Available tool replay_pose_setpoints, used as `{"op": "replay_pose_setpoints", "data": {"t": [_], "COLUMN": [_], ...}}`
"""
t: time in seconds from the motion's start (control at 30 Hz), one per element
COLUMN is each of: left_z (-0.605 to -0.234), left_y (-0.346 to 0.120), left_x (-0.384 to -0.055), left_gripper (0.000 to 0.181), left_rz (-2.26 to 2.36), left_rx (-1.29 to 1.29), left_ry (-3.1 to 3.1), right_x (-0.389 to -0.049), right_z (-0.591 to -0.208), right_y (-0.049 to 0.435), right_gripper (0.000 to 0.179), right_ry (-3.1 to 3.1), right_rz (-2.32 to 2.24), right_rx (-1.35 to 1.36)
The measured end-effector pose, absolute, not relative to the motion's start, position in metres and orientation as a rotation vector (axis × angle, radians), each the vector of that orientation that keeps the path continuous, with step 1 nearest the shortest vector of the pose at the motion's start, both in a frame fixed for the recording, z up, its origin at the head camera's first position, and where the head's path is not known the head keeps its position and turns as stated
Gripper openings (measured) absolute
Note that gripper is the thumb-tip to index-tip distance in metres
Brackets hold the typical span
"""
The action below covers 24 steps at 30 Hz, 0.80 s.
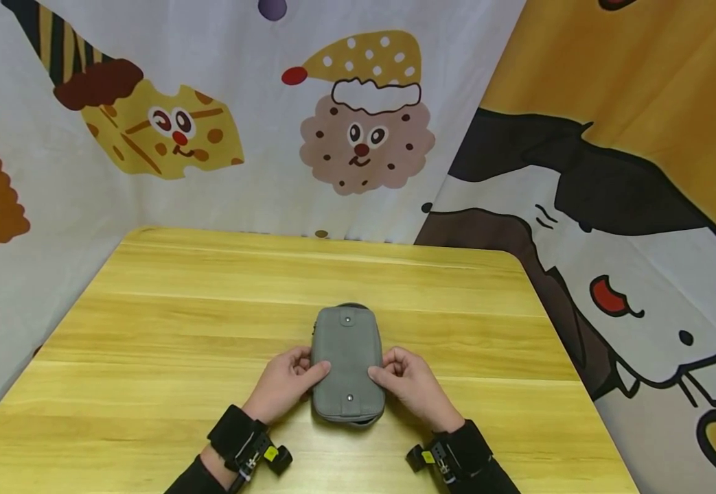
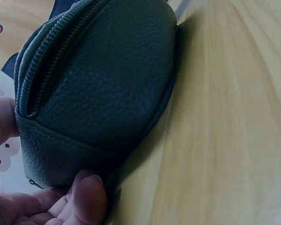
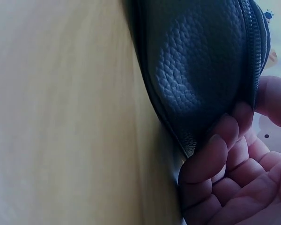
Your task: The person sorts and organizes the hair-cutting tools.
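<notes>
A grey leather zip pouch (image 1: pixel 348 357) with two metal snaps on its top face lies lengthwise near the middle front of the table. My left hand (image 1: pixel 288 379) grips its left side, thumb on the top face and fingers curled against the side. On the opposite edge, my right hand (image 1: pixel 418 384) pinches it the same way. The left wrist view shows the pouch's pebbled end (image 2: pixel 107 79) with zipper teeth (image 2: pixel 47 51) standing apart in two rows. In the right wrist view, fingertips (image 3: pixel 208 159) press under the pouch's corner, beside a zipper (image 3: pixel 254 42).
The yellow wood-grain table (image 1: pixel 209 329) extends on all sides of the pouch. Behind it hangs a white cloth (image 1: pixel 259 199) printed with cartoon food, and a cartoon-animal cloth (image 1: pixel 673 288) hangs along the right side. Both wrists wear black camera straps (image 1: pixel 234 433).
</notes>
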<state>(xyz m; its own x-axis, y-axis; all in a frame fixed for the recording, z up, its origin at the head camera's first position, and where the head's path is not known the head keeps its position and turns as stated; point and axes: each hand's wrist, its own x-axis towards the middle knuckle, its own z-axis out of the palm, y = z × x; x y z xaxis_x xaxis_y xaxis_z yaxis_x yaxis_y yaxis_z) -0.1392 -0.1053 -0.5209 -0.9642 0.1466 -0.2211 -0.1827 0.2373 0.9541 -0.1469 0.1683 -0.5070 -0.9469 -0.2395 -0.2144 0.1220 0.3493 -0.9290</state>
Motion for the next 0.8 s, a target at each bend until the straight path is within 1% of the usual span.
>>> {"op": "replay_pose_setpoints", "data": {"t": [0.23,0.47,0.53,0.8], "left_z": [-0.518,-0.517,-0.5174,-0.519], "left_y": [-0.1042,-0.1007,-0.1004,-0.1005], "left_x": [-0.1356,-0.1343,-0.1346,-0.1362], "left_gripper": [0.06,0.053,0.054,0.069], "left_rz": [1.832,1.939,1.97,2.009], "left_rx": [0.045,0.087,0.087,-0.022], "left_ry": [2.193,2.09,2.055,2.038], "right_x": [-0.1469,-0.1471,-0.1469,-0.1482], "right_z": [-0.5095,-0.5089,-0.5084,-0.5082], "right_y": [0.1693,0.1701,0.1701,0.1704], "right_gripper": [0.027,0.023,0.022,0.024], "right_ry": [2.324,2.323,2.313,2.302], "right_rz": [-1.636,-1.661,-1.673,-1.678], "right_rx": [-0.114,-0.163,-0.172,-0.2]}}
